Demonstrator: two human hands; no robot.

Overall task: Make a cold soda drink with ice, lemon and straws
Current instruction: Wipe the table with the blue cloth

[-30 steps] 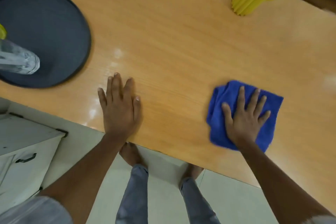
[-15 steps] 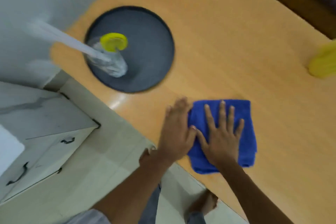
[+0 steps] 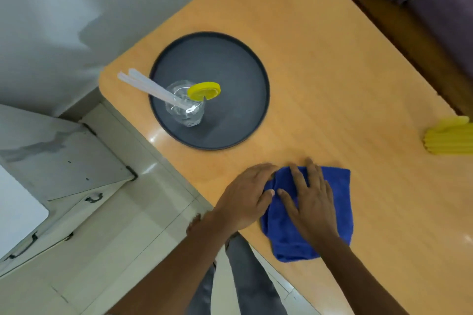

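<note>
Bare forearms, grey jeans (image 3: 245, 279), barefoot, no rings/watch.

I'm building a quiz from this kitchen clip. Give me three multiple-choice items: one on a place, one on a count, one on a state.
1. Where does the glass stand?
A. on the dark tray
B. on the blue cloth
C. on the floor

2. How many straws are in it?
A. none
B. two
C. five

3. How does the right hand lie?
A. flat on the cloth
B. gripping the glass
C. raised in the air

Key: 1 A, the tray surrounds its base; 2 B, two pale tubes lean out; 3 A, its fingers are spread over the cloth.
</note>
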